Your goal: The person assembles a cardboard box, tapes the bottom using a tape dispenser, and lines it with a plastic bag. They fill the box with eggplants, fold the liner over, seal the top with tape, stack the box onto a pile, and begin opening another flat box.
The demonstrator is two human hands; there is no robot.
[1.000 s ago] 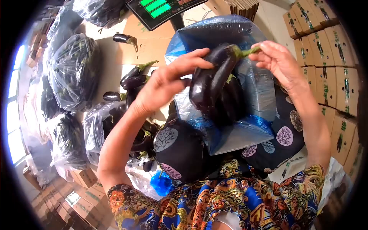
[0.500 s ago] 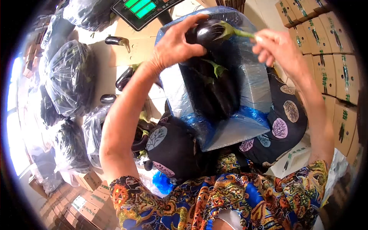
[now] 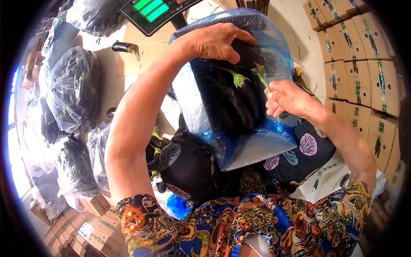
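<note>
A dark, glossy eggplant (image 3: 249, 55) lies at the upper part of a box lined with blue plastic film (image 3: 278, 47). My left hand (image 3: 218, 42) is on its body, with thumb and forefinger spread around it and the other fingers partly hidden. The green stem is pinched between the fingers of my right hand (image 3: 287, 97), at the box's right side. Under and beside this one, several more eggplants (image 3: 239, 103) fill the box, and a green cap shows among them. The box rests between my knees.
A scale display (image 3: 152, 10) with green bars stands beyond the box. Plastic bags of eggplants (image 3: 72, 90) line the left, and a loose eggplant (image 3: 124, 47) lies on the floor. Stacked cartons (image 3: 359, 81) rise on the right.
The eggplant has come down from above the box onto the others, its stem now pointing toward me. My right hand has moved down and left with the stem; my left hand has shifted over the box.
</note>
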